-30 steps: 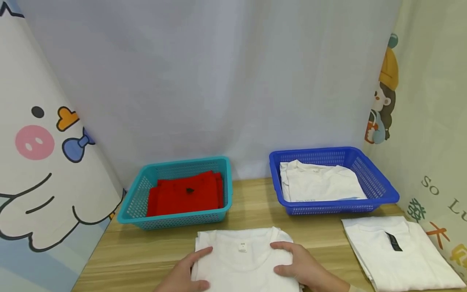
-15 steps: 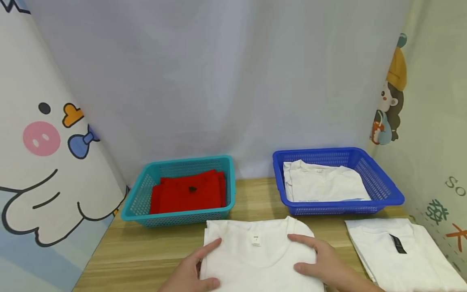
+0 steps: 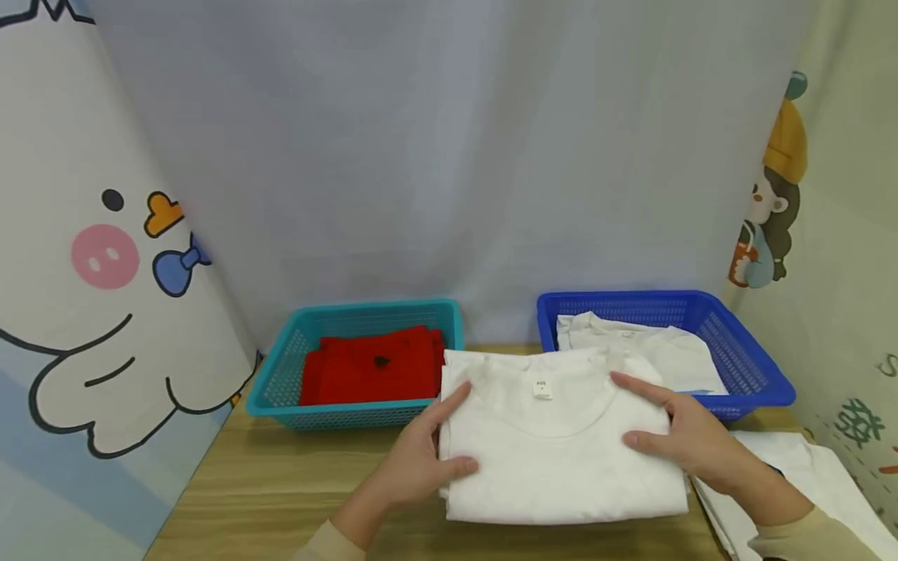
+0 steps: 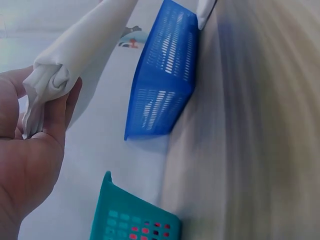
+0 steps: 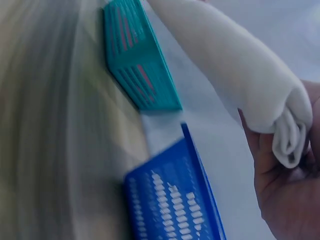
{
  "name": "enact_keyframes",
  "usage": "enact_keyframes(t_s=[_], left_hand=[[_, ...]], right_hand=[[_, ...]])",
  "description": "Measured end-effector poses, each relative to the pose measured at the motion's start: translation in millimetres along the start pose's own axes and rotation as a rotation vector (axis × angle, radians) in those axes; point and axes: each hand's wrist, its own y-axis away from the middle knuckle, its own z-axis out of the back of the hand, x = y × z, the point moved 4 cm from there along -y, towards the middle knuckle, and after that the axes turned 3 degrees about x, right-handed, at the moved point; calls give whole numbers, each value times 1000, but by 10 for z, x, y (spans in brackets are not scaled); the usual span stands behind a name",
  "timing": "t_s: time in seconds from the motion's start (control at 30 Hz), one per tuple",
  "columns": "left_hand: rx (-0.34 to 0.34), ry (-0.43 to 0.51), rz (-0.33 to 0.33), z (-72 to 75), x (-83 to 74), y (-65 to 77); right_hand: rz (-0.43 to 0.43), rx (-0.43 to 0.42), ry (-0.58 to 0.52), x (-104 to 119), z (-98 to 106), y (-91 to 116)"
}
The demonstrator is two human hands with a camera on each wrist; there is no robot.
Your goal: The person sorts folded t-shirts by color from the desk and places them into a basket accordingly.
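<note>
A folded white T-shirt with a small size label at its neck is held up off the table between both hands. My left hand grips its left edge, thumb on top and fingers beneath. On the opposite edge my right hand holds it the same way. Both wrist views show the rolled layers of the shirt's edge, left and right, tucked between thumb and fingers. Its far edge overlaps the front of the blue basket in the head view.
Left of the blue basket, which holds a folded white shirt, stands a teal basket with folded red clothing. Another folded white shirt lies on the wooden table at right, partly behind my right forearm. A pale curtain hangs behind.
Both hands have lifted the folded T-shirt off the table and carried it forward and to the right, toward the blue basket. The head view has shifted slightly left.
</note>
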Motion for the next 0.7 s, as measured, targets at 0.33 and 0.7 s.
enact_keyframes(t_s=[0.33,0.7], left_hand=[[-4,-173,38,-75,-193,-765],[-10,-148,33,-260,-97,-1510]], right_hand=[[-47,11,29,-86,672,-299],[-67,15,-73,-333,1194,-526]])
